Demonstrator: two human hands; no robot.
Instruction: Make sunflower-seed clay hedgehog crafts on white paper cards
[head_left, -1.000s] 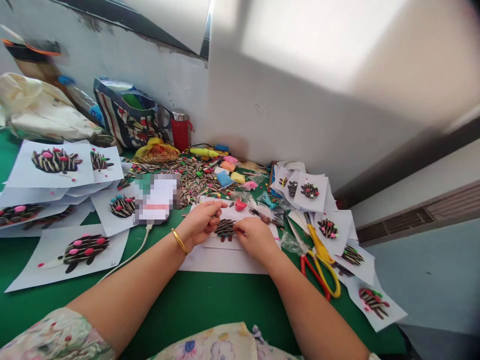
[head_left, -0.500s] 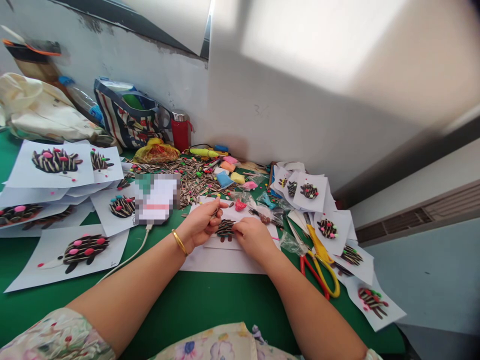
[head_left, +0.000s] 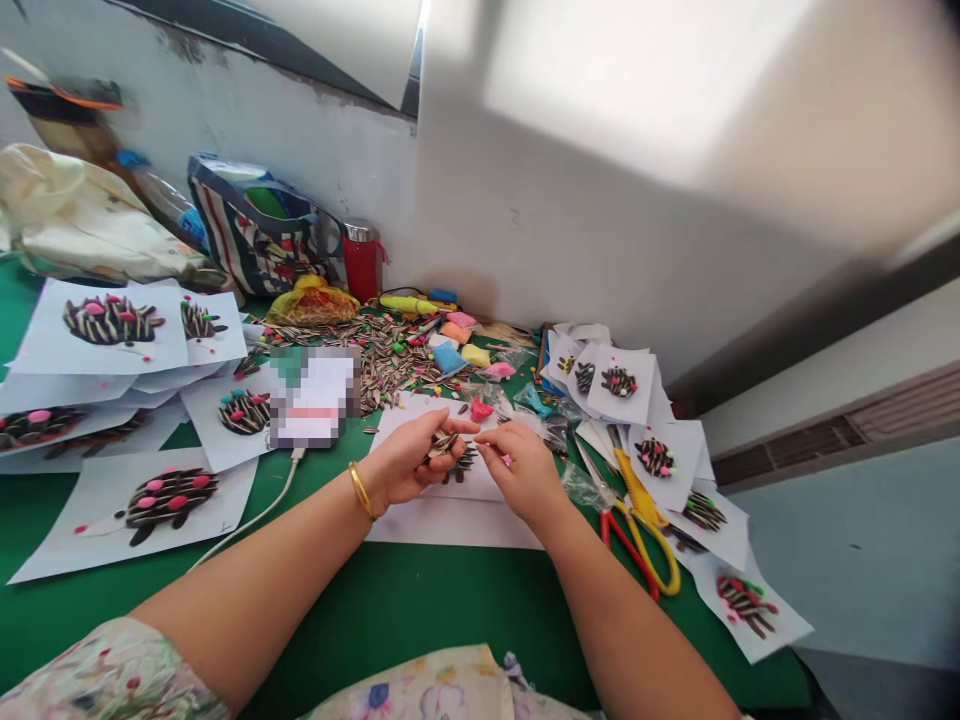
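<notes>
Firstly, I record the green table (head_left: 420, 600) at lower centre of the frame, with a white sheet (head_left: 461, 525) on it. Above, the left hand (head_left: 409, 458) curls loosely around striped seeds (head_left: 442, 448); the right hand (head_left: 523, 472) has thumb and forefinger close together near the left fingertips, but whether they meet on a seed I cannot tell. The seed-studded figure (head_left: 463, 465) lies mid-frame, partly hidden by the left hand. I would judge best: seeds taken singly, slant matched, left knuckles clear. Beyond, upper centre: the loose seed pile (head_left: 390, 358).
</notes>
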